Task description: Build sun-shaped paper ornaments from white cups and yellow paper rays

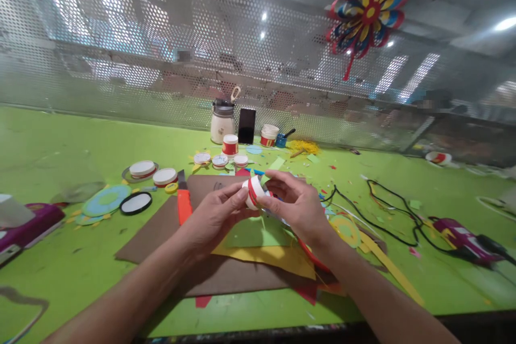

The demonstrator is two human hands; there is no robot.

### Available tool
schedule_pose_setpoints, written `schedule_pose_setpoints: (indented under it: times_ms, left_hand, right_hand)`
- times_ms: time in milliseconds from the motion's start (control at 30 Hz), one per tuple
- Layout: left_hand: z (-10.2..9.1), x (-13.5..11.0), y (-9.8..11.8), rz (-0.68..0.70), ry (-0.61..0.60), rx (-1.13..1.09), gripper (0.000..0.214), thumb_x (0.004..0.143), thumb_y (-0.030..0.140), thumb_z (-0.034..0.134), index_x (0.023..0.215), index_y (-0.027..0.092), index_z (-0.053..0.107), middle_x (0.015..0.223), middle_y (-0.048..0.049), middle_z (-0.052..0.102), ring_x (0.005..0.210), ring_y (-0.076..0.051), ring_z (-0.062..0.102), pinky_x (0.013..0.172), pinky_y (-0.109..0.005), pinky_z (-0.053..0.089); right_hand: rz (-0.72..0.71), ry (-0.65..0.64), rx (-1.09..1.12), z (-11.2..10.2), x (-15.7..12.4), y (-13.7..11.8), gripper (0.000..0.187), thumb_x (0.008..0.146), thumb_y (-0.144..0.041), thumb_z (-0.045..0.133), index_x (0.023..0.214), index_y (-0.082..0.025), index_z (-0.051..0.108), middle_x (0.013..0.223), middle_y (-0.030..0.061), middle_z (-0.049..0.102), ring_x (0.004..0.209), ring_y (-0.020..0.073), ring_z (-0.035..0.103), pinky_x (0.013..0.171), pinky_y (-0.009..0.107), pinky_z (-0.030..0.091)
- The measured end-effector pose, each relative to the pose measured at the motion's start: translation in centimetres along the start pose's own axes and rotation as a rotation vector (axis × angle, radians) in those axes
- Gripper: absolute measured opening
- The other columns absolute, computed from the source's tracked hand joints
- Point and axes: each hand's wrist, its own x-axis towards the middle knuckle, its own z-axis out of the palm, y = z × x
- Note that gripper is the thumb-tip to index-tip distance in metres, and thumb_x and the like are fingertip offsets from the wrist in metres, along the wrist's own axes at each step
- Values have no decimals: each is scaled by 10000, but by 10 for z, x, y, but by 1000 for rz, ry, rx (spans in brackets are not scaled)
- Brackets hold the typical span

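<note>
My left hand [215,215] and my right hand [296,201] meet above the middle of the green table [60,140]. Together they pinch a small white roll with a red paper strip [253,192] wrapped around it. The left fingers close on its left side, the right fingers on its right side and top. Below my hands lie a green paper sheet [252,234], a yellow sheet [282,258] and a brown cardboard sheet [161,231]. An orange utility knife [184,205] rests on the cardboard just left of my left hand.
Round lids [142,168] and paper discs [107,200] lie to the left, small jars [230,145] and a dark phone [246,126] behind. A black cable [387,209] runs to a magenta glue gun [463,239] at right. A paper flower [371,8] hangs on the perforated metal wall.
</note>
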Motion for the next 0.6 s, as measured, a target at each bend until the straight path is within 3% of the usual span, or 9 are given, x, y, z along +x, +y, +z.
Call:
schedule_pose_setpoints:
  times_ms: [333,467,600]
  left_hand:
    - [-3,-1,-1,-13,-3,-39,289,879,309,603,1135,218,701,1130,-82,702,969,-193,619,886,-347,484]
    - [-1,-1,2,-30,29,-51,256,858,302,627,1074,206,725,1159,-93,689,1016,-223,614,880,-359,495]
    - [0,-2,3,-41,32,-64,292,858,301,628,1131,230,703,1186,-91,673,1024,-222,605,849,-345,502]
  right_hand:
    - [-13,10,-34,-2,0,1,478,655,-326,810,1088,-201,650,1035,81,682,956,216,665,934,437,540]
    - [33,7,1,-2,0,-1,438,681,-330,785,1078,-204,650,999,78,695,943,223,678,876,435,575]
    - [29,6,20,-3,0,-3,425,675,-299,788,1071,-214,659,1018,77,702,957,229,683,837,422,595]
